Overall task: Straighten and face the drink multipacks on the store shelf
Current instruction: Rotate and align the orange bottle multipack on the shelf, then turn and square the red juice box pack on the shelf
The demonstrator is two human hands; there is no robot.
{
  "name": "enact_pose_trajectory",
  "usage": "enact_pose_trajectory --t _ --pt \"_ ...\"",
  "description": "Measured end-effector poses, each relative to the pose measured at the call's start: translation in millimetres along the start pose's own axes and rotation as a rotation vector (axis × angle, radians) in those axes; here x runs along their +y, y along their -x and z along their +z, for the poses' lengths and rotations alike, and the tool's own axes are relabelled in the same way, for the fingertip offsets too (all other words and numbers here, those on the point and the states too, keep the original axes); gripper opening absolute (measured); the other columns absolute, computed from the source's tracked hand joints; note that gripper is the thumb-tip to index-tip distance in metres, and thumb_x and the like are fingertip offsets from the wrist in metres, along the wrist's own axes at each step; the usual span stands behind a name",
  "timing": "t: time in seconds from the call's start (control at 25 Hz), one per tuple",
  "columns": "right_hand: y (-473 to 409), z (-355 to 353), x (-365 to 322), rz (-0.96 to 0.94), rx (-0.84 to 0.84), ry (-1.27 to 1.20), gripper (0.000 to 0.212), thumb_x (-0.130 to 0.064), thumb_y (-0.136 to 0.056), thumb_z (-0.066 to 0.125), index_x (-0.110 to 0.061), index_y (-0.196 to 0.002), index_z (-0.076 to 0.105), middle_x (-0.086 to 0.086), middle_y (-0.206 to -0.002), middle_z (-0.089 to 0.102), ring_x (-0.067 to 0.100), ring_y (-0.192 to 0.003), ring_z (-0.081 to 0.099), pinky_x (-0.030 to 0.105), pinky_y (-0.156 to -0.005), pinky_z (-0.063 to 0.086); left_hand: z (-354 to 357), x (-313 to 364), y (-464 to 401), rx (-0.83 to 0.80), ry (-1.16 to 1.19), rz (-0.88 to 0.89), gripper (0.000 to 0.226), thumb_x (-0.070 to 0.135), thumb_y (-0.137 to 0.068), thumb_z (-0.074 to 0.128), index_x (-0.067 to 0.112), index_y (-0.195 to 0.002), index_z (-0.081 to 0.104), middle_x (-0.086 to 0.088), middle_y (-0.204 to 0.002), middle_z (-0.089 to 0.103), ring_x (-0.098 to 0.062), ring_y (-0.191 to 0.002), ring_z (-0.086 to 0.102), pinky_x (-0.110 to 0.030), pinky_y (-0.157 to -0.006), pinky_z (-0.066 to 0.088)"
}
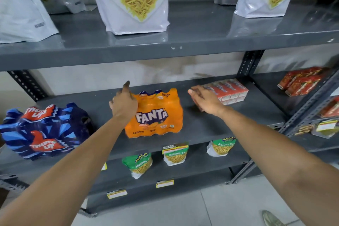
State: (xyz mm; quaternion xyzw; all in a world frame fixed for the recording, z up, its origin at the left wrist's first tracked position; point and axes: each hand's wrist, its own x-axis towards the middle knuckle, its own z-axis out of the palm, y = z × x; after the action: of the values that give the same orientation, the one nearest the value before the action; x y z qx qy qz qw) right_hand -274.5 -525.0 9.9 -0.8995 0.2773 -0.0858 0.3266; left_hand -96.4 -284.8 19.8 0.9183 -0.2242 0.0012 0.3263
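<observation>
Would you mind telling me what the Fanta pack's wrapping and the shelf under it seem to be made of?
Fanta pack: apparently thin printed plastic shrink film, glossy; it clings in scalloped bulges over the bottles and catches highlights.
Shelf: probably painted steel, grey with a slight sheen; its perforated uprights suggest metal racking.

Shop: grey metal shelving point(128, 55), price labels point(165, 184), snack bags point(135, 0), Fanta multipack point(156, 115).
</observation>
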Motion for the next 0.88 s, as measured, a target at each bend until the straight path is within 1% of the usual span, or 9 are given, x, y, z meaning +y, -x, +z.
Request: enact_pose_trajectory --t 0.08,0.2,0.32,0.4,0.52,0.6,0.64,0.76,0.88 --pt "-19.2 -20.0 31.4 0.013 0.074 0.096 0.063 -0.061 -0.096 0.045 -0.017 -0.140 0.051 0.012 -0.139 0.056 0.032 -0.128 0.052 0.044 -0.107 0.041 6.1 35.1 2.9 0.108 -0.178 0.070 0.046 0.009 -0.094 0.044 0.017 -0.137 0.056 -0.016 -0.129 0.065 -0.038 -0.118 0.060 -0.064 -0.117 0.018" --pt "-41.5 -57.1 86.5 0.125 0.071 0.252 0.057 -0.050 -0.097 0.052 -0.016 -0.143 0.050 0.015 -0.146 0.052 0.035 -0.133 0.048 0.046 -0.112 0.037 42.5 91.9 2.2 0.040 -0.466 0.157 0.040 0.022 -0.100 0.032 0.015 -0.123 0.063 -0.011 -0.103 0.074 -0.032 -0.100 0.069 -0.067 -0.118 0.006" --pt "-56.8 -88.0 138.9 0.215 -0.025 0.276 0.072 -0.051 -0.088 0.066 -0.022 -0.150 0.043 0.014 -0.154 0.041 0.035 -0.140 0.040 0.042 -0.117 0.032 82.6 143.4 3.5 -0.147 -0.520 0.065 0.063 0.050 -0.102 0.021 0.014 -0.108 0.071 -0.010 -0.103 0.074 -0.029 -0.113 0.065 -0.063 -0.119 -0.004" --pt "-67.9 -104.5 170.4 0.278 -0.027 0.170 0.086 -0.061 -0.074 0.075 -0.023 -0.146 0.047 0.013 -0.145 0.050 0.033 -0.133 0.048 0.042 -0.115 0.037 108.9 173.2 7.7 -0.156 -0.633 0.150 0.063 0.053 -0.102 0.023 0.014 -0.099 0.073 -0.008 -0.100 0.074 -0.027 -0.114 0.064 -0.061 -0.118 -0.007" --pt "-91.8 -108.9 216.5 0.398 0.020 -0.145 0.100 -0.074 -0.062 0.076 -0.012 -0.137 0.053 0.007 -0.131 0.064 0.027 -0.119 0.061 0.043 -0.108 0.046 155.4 182.9 12.1 -0.245 -0.415 0.120 0.046 0.042 -0.102 0.032 0.014 -0.104 0.069 -0.008 -0.103 0.075 -0.026 -0.108 0.067 -0.054 -0.122 0.011" --pt "-91.8 -112.2 216.8 0.476 0.020 -0.236 0.101 -0.078 -0.069 0.065 -0.006 -0.138 0.053 0.009 -0.132 0.064 0.028 -0.117 0.063 0.039 -0.104 0.047 183.2 183.0 6.7 -0.350 -0.020 -0.079 0.053 0.051 -0.101 0.033 0.014 -0.118 0.067 -0.011 -0.116 0.072 -0.029 -0.109 0.067 -0.041 -0.104 0.043" --pt "-90.9 -113.1 211.7 0.496 0.010 -0.256 0.086 -0.068 -0.081 0.063 -0.003 -0.137 0.053 0.010 -0.130 0.065 0.028 -0.113 0.064 0.037 -0.099 0.049 193.6 182.5 3.3 -0.398 0.120 -0.164 0.056 0.055 -0.099 0.036 0.014 -0.124 0.065 -0.011 -0.122 0.070 -0.029 -0.110 0.067 -0.035 -0.091 0.049" --pt "-91.8 -118.2 205.1 0.497 -0.027 -0.332 0.044 -0.038 -0.097 0.061 -0.004 -0.124 0.061 0.010 -0.114 0.071 0.021 -0.091 0.069 0.037 -0.084 0.057 210.5 186.0 -2.0 -0.398 0.225 -0.203 0.049 0.048 -0.093 0.057 0.011 -0.123 0.067 -0.011 -0.124 0.070 -0.030 -0.113 0.066 -0.034 -0.091 0.052" --pt "-86.2 -124.2 218.4 0.418 -0.032 -0.361 0.034 -0.032 -0.091 0.071 -0.007 -0.112 0.063 0.012 -0.112 0.072 0.026 -0.098 0.070 0.046 -0.092 0.057 215.7 180.8 4.0 -0.249 0.244 -0.118 0.042 0.045 -0.086 0.068 0.010 -0.110 0.072 -0.012 -0.113 0.074 -0.028 -0.104 0.069 -0.031 -0.083 0.052"
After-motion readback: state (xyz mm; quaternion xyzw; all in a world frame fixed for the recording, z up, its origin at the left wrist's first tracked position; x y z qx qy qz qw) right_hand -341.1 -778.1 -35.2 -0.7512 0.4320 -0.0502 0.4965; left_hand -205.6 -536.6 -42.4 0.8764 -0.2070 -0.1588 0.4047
